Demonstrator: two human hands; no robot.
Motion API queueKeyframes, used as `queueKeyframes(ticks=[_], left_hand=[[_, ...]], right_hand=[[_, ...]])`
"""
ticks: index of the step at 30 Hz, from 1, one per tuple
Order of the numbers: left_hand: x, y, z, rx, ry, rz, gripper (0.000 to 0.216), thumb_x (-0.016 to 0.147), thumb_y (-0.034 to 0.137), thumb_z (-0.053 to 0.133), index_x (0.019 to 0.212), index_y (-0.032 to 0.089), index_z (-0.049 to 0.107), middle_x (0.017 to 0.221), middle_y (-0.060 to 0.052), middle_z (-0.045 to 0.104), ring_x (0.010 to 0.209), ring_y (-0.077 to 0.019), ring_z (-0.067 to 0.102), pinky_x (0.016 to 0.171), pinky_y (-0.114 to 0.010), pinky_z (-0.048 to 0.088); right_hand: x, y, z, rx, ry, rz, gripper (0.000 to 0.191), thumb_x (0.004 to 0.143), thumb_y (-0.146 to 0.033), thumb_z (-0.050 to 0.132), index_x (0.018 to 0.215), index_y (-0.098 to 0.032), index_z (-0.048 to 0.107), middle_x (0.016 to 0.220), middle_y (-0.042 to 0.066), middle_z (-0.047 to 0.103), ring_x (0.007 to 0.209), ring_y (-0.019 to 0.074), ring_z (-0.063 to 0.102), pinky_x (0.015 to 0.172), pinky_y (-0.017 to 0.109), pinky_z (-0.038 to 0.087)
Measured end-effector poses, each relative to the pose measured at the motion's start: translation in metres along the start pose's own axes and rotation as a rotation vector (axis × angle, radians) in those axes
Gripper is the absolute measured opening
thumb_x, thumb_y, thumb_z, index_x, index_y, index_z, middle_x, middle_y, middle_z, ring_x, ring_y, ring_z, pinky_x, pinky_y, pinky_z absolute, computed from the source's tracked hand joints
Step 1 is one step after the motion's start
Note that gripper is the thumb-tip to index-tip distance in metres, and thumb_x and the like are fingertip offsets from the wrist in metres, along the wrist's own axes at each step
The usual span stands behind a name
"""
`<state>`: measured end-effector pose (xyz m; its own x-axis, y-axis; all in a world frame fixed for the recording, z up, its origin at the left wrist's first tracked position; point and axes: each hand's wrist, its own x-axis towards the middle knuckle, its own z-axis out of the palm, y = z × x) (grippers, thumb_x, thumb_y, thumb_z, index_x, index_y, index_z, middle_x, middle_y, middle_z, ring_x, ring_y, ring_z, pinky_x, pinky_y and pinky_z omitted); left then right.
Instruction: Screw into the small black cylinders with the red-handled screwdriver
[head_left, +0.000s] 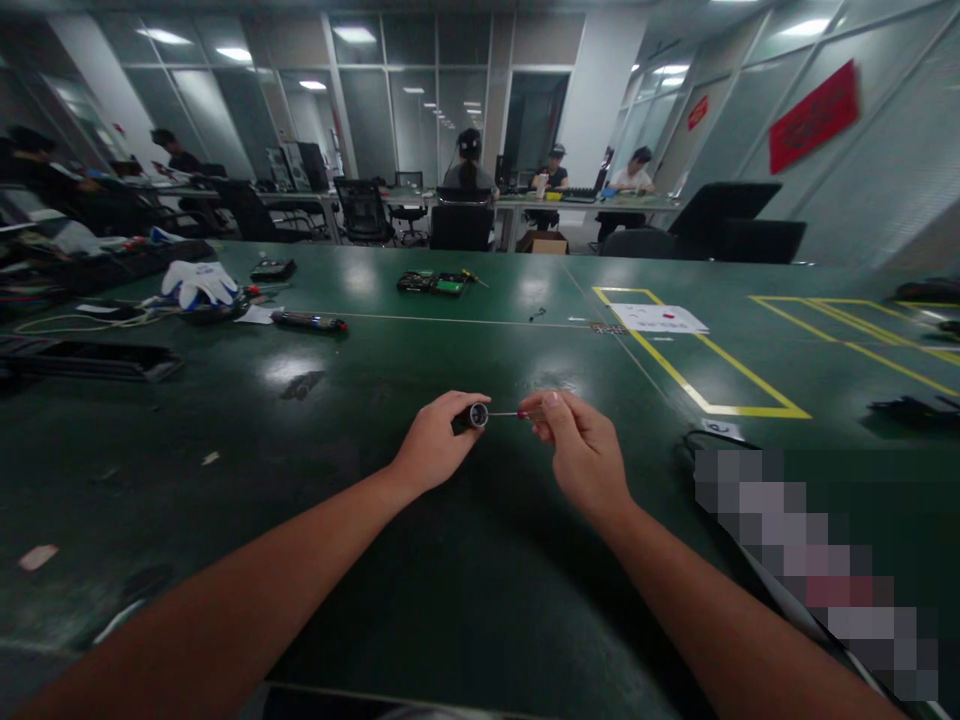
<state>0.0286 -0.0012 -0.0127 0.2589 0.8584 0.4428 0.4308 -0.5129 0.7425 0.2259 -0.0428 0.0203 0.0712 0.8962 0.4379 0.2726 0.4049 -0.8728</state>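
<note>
Over the middle of the green table, my left hand (pixel 433 442) is wrapped round a small black cylinder (pixel 478 415), whose round end faces me. My right hand (pixel 589 450) pinches the red end of what looks like a small screwdriver (pixel 502 414). Its thin metal shaft lies level and reaches left to the cylinder's side. Whether the tip is seated in the cylinder or only touches it, I cannot tell. My fingers hide most of the cylinder's body and the screwdriver's handle.
Ahead lie a green circuit board assembly (pixel 435 284) and a black pen-like tool (pixel 309 321). White gloves (pixel 199 284) and cables are at the left. A paper sheet (pixel 661 318) lies by yellow tape (pixel 750 411) at the right. Several people sit at desks beyond.
</note>
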Motion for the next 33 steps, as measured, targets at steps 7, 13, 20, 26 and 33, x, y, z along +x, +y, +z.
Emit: queueKeyframes(ticks=[7,13,20,26,33], left_hand=[[0.001,-0.005,0.001,0.032,0.029,-0.044,0.044,0.086,0.014,0.074,0.128,0.023,0.067,0.118,-0.006,0.071,0.108,-0.0212,0.066,0.100,-0.039,0.052],[0.008,-0.004,-0.006,0.195,-0.050,0.148,0.040,0.089,0.012,0.070,0.128,0.025,0.067,0.127,-0.006,0.070,0.121,-0.0240,0.062,0.109,-0.049,0.045],[0.009,-0.005,-0.006,0.200,-0.117,0.010,0.041,0.088,0.016,0.073,0.128,0.023,0.067,0.126,-0.007,0.069,0.117,-0.0256,0.063,0.106,-0.050,0.048],[0.006,-0.006,-0.006,0.207,-0.145,0.006,0.040,0.090,0.020,0.070,0.129,0.024,0.067,0.120,-0.008,0.069,0.112,-0.0265,0.063,0.103,-0.049,0.050],[0.003,0.003,-0.006,0.239,-0.210,0.096,0.037,0.093,0.014,0.061,0.129,0.019,0.064,0.124,-0.009,0.065,0.113,-0.0236,0.062,0.102,-0.041,0.051]], right_hand=[[0.002,0.003,0.007,-0.010,0.091,0.003,0.032,0.098,-0.050,0.055,0.097,-0.022,0.070,0.077,0.004,0.070,0.072,0.0195,0.066,0.073,0.035,0.052],[0.019,0.029,0.003,0.447,0.110,0.360,0.034,0.088,-0.056,0.067,0.085,-0.021,0.068,0.072,0.002,0.065,0.065,0.0175,0.061,0.074,0.038,0.055],[0.024,0.037,0.001,0.511,0.215,0.348,0.035,0.081,-0.055,0.074,0.084,-0.021,0.067,0.073,0.000,0.064,0.064,0.0150,0.060,0.069,0.034,0.057],[0.021,0.041,0.005,0.355,0.298,0.327,0.037,0.083,-0.059,0.069,0.088,-0.023,0.066,0.078,0.001,0.066,0.067,0.0160,0.062,0.067,0.033,0.054],[0.025,0.048,0.003,0.397,0.328,0.363,0.033,0.079,-0.052,0.076,0.090,-0.022,0.067,0.081,0.001,0.068,0.067,0.0144,0.061,0.065,0.030,0.051]])
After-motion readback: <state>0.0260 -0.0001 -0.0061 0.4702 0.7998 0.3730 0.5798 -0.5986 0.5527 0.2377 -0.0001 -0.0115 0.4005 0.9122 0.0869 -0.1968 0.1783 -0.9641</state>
